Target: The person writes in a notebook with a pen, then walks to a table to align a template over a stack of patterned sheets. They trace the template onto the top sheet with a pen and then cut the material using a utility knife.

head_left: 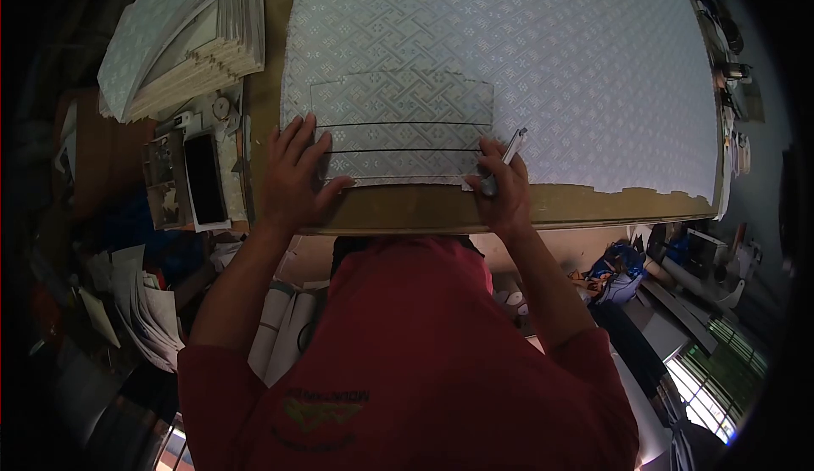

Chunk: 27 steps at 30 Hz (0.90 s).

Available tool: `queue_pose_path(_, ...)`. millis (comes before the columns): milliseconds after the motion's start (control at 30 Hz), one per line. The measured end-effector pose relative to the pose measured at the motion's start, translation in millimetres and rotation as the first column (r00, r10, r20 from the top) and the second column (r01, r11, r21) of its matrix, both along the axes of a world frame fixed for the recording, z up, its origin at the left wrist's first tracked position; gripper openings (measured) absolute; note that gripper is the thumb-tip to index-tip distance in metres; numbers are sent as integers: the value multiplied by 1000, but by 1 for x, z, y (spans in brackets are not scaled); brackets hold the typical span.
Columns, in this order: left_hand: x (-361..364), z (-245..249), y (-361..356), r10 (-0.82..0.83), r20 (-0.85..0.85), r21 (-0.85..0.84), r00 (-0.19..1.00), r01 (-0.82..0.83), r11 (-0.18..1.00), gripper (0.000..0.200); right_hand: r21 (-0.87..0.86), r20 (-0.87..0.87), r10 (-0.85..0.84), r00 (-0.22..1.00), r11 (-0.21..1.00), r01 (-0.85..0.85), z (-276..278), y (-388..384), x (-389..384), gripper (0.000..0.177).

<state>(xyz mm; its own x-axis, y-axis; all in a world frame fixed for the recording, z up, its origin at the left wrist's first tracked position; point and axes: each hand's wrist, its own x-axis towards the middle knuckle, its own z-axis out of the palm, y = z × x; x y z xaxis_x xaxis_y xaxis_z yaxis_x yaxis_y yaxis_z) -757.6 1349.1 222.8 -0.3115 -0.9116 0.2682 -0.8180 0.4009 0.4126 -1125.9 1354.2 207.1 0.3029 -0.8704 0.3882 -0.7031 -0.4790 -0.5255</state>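
Pale, silvery patterned fabric (pixel 593 89) lies spread over the table. On its near edge rests a see-through rectangular template (pixel 403 136), crossed by two dark lines; the pattern shows through it. My left hand (pixel 297 174) lies with fingers spread on the template's left edge, its thumb along the near edge. At the right end, my right hand (pixel 502 183) is closed around a slim, pale pen-like tool (pixel 514 145), which points up and away from me. Its exact kind is not clear. The fingers of this hand also touch the template's right edge.
A thick stack of cut fabric pieces (pixel 199 43) stands at the upper left. Below it are a dark phone (pixel 205 178) and a small compartment box (pixel 165 178). The table's near edge (pixel 593 212) runs in front of me. Bags (pixel 619 267) and rolls sit lower right.
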Motion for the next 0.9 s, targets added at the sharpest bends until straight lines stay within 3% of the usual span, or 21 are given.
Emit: queue_pose_path(900,1,0,2,7,-35,-21,999,-8,1000,64,-14,-26,13,1000,1000,-13,-8,1,0,45)
